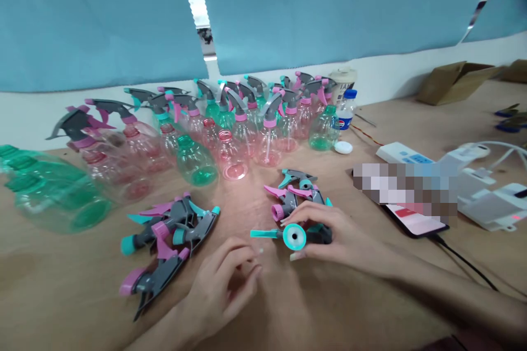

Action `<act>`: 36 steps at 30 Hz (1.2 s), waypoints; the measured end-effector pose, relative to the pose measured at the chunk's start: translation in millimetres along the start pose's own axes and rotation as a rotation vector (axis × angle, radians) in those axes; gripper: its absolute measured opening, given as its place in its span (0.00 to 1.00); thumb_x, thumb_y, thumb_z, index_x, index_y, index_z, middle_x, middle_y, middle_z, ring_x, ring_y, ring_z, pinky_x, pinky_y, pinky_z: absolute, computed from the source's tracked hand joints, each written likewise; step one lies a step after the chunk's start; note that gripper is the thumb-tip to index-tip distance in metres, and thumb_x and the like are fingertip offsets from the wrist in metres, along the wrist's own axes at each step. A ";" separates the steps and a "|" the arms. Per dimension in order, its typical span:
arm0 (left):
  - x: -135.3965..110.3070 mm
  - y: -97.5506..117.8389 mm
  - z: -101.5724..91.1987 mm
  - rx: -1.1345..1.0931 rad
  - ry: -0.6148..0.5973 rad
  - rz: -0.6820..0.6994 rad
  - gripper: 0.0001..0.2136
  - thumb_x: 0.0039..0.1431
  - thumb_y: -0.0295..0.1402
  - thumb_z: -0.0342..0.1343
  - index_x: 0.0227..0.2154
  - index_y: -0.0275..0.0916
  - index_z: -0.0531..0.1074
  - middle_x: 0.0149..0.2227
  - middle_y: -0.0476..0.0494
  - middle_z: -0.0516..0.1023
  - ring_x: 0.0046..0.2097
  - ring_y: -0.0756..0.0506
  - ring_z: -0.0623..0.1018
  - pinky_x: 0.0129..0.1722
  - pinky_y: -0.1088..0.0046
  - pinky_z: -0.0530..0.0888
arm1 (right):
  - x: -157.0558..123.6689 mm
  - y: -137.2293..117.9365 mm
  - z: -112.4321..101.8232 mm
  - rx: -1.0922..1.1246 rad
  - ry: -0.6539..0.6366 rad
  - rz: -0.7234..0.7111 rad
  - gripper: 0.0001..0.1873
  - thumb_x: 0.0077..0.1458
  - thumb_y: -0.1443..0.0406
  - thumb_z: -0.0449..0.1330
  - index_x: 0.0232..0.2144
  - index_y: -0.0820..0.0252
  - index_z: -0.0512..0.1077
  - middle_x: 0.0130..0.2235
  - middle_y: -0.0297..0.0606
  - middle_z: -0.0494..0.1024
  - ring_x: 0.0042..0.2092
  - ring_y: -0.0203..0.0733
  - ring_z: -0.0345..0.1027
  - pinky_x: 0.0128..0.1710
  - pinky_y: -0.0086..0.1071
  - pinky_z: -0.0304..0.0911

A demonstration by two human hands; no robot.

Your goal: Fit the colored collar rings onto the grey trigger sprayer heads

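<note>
My right hand (329, 230) grips a grey spray-trigger head with a teal screw collar (295, 236); the collar's open end faces me and a teal lever sticks out to the left. Just behind it lies a small pile of pink, teal and grey trigger heads (297, 189). My left hand (226, 279) rests low on the wooden table (370, 307) with its fingers curled inward, and I cannot make out anything between them. To its left lies another heap of trigger heads (168, 236).
Several pink and green clear bottles (230, 137), some capped with triggers, crowd the back of the table; green ones (49, 192) lie at far left. A phone (415, 214), white devices (486, 197) and cables lie at right, a small water bottle (346, 112) and cardboard box (453, 81) behind.
</note>
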State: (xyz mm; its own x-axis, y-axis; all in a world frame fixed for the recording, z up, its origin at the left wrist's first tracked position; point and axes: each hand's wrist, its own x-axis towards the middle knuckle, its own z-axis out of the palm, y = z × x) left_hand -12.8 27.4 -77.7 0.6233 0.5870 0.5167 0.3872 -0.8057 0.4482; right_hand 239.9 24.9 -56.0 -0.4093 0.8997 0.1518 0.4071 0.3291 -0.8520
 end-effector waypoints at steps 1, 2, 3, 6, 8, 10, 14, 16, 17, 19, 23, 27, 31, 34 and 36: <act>2.8 3.2 4.1 -0.048 0.009 -0.006 0.12 0.58 0.22 0.50 0.43 0.40 0.64 0.36 0.45 0.71 0.31 0.51 0.73 0.30 0.77 0.74 | -0.4 0.5 0.5 0.004 0.001 -0.005 0.17 0.46 0.56 0.67 0.39 0.54 0.72 0.42 0.34 0.75 0.43 0.40 0.69 0.44 0.34 0.65; 5.8 6.5 8.8 -0.103 0.016 -0.009 0.12 0.58 0.21 0.50 0.43 0.41 0.63 0.36 0.45 0.71 0.32 0.51 0.73 0.30 0.77 0.74 | -0.6 0.8 1.0 0.004 0.002 -0.013 0.17 0.47 0.56 0.67 0.39 0.54 0.72 0.41 0.34 0.75 0.43 0.40 0.69 0.43 0.34 0.64; 8.9 9.8 13.8 -0.151 0.015 -0.026 0.13 0.58 0.20 0.49 0.44 0.41 0.63 0.37 0.45 0.71 0.32 0.51 0.73 0.30 0.77 0.74 | -0.6 0.9 1.3 0.002 0.006 -0.025 0.16 0.47 0.57 0.66 0.39 0.54 0.72 0.41 0.34 0.75 0.43 0.40 0.69 0.43 0.34 0.64; 18.4 16.5 28.5 -0.203 0.043 -0.042 0.14 0.58 0.22 0.50 0.46 0.41 0.62 0.39 0.44 0.69 0.34 0.50 0.72 0.33 0.74 0.74 | 0.6 1.1 1.1 -0.015 0.007 -0.067 0.13 0.50 0.60 0.65 0.39 0.55 0.71 0.41 0.34 0.75 0.43 0.39 0.69 0.42 0.33 0.64; 24.5 16.8 35.8 -0.197 0.064 -0.053 0.13 0.59 0.23 0.50 0.46 0.41 0.62 0.40 0.43 0.67 0.33 0.50 0.71 0.33 0.73 0.74 | 2.3 2.1 -0.3 -0.033 0.014 -0.079 0.12 0.51 0.61 0.64 0.39 0.55 0.71 0.40 0.35 0.75 0.43 0.39 0.69 0.42 0.32 0.64; 30.3 14.2 40.3 -0.177 0.074 -0.063 0.13 0.59 0.25 0.50 0.46 0.41 0.62 0.41 0.43 0.66 0.34 0.50 0.71 0.34 0.72 0.74 | 4.2 4.0 -2.2 -0.056 0.035 -0.079 0.11 0.52 0.62 0.64 0.38 0.56 0.71 0.40 0.35 0.75 0.42 0.38 0.69 0.42 0.32 0.64; 39.7 7.0 42.9 -0.141 0.064 -0.061 0.12 0.60 0.27 0.51 0.47 0.41 0.62 0.42 0.42 0.65 0.37 0.48 0.71 0.37 0.69 0.74 | 7.0 9.3 -5.0 -0.093 0.088 -0.107 0.10 0.51 0.64 0.64 0.38 0.56 0.71 0.40 0.34 0.76 0.43 0.39 0.69 0.43 0.34 0.63; 42.2 4.9 43.0 -0.145 0.053 -0.049 0.13 0.60 0.27 0.51 0.47 0.41 0.62 0.42 0.42 0.65 0.41 0.46 0.71 0.39 0.68 0.74 | 7.6 11.6 -5.2 -0.104 0.106 -0.121 0.11 0.51 0.65 0.64 0.39 0.56 0.71 0.41 0.34 0.75 0.44 0.39 0.68 0.44 0.33 0.63; 42.8 4.4 43.1 -0.151 0.047 -0.044 0.13 0.60 0.27 0.51 0.47 0.40 0.62 0.43 0.42 0.65 0.42 0.46 0.71 0.40 0.68 0.74 | 7.6 12.5 -5.0 -0.109 0.110 -0.126 0.11 0.52 0.65 0.64 0.39 0.55 0.71 0.41 0.34 0.75 0.44 0.38 0.68 0.44 0.33 0.63; 43.0 3.9 43.4 -0.165 0.039 -0.038 0.14 0.59 0.27 0.51 0.48 0.40 0.62 0.44 0.41 0.64 0.42 0.46 0.71 0.41 0.68 0.74 | 7.2 13.8 -4.3 -0.116 0.118 -0.132 0.12 0.51 0.65 0.64 0.40 0.55 0.71 0.41 0.33 0.75 0.45 0.38 0.68 0.44 0.33 0.63; 41.7 4.5 44.0 -0.178 0.037 -0.045 0.15 0.59 0.26 0.52 0.49 0.39 0.62 0.45 0.41 0.64 0.44 0.46 0.71 0.42 0.68 0.74 | 4.5 14.7 -1.4 -0.141 0.132 -0.129 0.15 0.50 0.67 0.65 0.42 0.54 0.71 0.43 0.34 0.73 0.45 0.38 0.68 0.45 0.33 0.63; 41.2 5.5 43.6 -0.154 0.000 -0.053 0.15 0.59 0.26 0.51 0.49 0.38 0.63 0.45 0.41 0.63 0.44 0.46 0.72 0.44 0.68 0.75 | 1.9 15.7 2.7 -0.148 0.152 -0.140 0.16 0.51 0.69 0.64 0.43 0.56 0.71 0.43 0.36 0.72 0.45 0.37 0.69 0.45 0.32 0.64; 42.2 5.9 44.2 -0.137 0.004 -0.037 0.15 0.60 0.25 0.51 0.49 0.37 0.63 0.45 0.40 0.63 0.45 0.46 0.73 0.45 0.68 0.75 | 0.5 17.8 4.6 -0.169 0.192 -0.166 0.15 0.52 0.68 0.63 0.43 0.56 0.71 0.42 0.37 0.73 0.43 0.38 0.69 0.43 0.33 0.65; 43.7 6.3 44.9 -0.131 0.020 -0.022 0.14 0.60 0.24 0.50 0.50 0.37 0.64 0.45 0.40 0.63 0.44 0.47 0.73 0.44 0.70 0.76 | -0.6 19.5 3.6 -0.198 0.204 -0.180 0.14 0.52 0.67 0.63 0.43 0.57 0.72 0.41 0.38 0.73 0.43 0.38 0.69 0.43 0.33 0.66; 44.1 6.5 45.3 -0.128 0.029 -0.014 0.14 0.61 0.22 0.49 0.49 0.36 0.64 0.45 0.40 0.63 0.44 0.48 0.73 0.44 0.71 0.76 | -1.3 21.2 2.7 -0.214 0.210 -0.197 0.14 0.53 0.67 0.63 0.43 0.57 0.72 0.41 0.38 0.73 0.43 0.39 0.69 0.42 0.33 0.66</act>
State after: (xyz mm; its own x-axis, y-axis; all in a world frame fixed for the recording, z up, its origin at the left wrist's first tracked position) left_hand 48.0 44.4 -85.1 0.5983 0.6012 0.5297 0.3042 -0.7820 0.5440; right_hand 246.9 29.9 -75.6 -0.3290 0.8450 0.4216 0.5077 0.5347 -0.6756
